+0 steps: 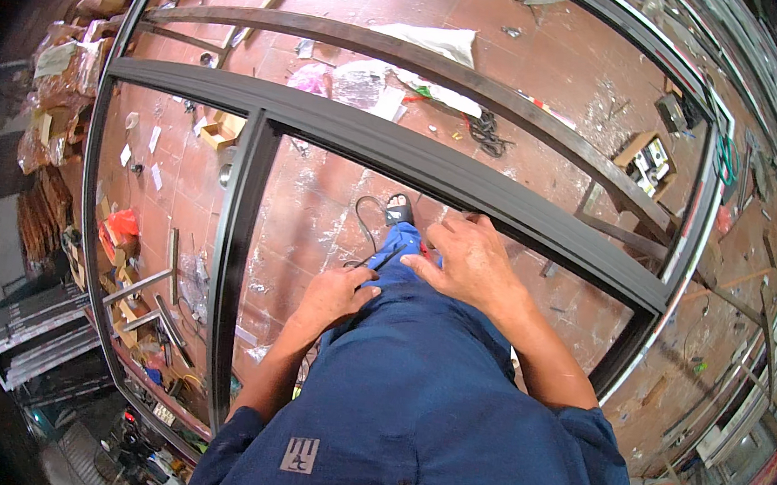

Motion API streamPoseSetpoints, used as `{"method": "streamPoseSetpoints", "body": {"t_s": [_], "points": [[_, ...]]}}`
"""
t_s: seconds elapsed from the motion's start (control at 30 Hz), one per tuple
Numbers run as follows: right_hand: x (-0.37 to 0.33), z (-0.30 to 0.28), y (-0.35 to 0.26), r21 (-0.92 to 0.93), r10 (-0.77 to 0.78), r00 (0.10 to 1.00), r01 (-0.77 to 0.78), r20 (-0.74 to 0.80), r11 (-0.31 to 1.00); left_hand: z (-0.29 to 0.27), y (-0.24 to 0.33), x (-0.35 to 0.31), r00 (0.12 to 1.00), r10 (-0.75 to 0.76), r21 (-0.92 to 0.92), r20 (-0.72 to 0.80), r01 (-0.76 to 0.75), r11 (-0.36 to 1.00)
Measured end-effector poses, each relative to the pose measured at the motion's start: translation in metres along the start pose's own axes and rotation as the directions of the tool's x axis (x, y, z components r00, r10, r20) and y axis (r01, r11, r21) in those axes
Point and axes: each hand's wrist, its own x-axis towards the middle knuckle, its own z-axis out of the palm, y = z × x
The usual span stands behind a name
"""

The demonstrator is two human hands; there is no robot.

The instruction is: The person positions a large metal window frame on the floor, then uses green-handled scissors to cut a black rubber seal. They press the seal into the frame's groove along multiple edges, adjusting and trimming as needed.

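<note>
The left hand (343, 292) and right hand (473, 260) are apart, fingers bent; whether either grips anything, I cannot tell. A black cord (360, 210) loops near the left; the right is at the dark frame's (362, 126) crossbar's near edge.

Reddish tiled floor (303, 202) with black cord (487, 137), pink plastic (310, 78) and small open box (215, 140)

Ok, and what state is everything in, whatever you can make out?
Left hand: fingers curled; grip unclear.
Right hand: fingers bent, thumb apart.
Black cord: curved, slack.
Frame: assembled, floor visible through its openings.
Carton: open, things inside.
Small box: open-topped.
Cable: bunched on the floor.
Sandal: worn.
</note>
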Motion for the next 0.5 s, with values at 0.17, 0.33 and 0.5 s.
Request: {"method": "streamPoseSetpoints", "body": {"t_s": [0.17,0.33,0.5], "points": [[0.053,0.017,-0.024,0.043,-0.075,0.991,0.071,0.107,0.997,-0.018,-0.016,-0.01,0.997,-0.07,-0.047,0.035,0.071,0.996],[0.121,0.063,-0.043,0.043,-0.222,0.974,0.22,0.044,0.975,-0.035,-0.036,-0.024,0.991,-0.128,-0.125,0.025,0.131,0.983],[0.186,0.094,-0.074,0.044,-0.292,0.952,0.289,0.091,0.956,-0.046,-0.064,-0.038,0.974,-0.218,-0.153,0.055,0.224,0.962]]}}
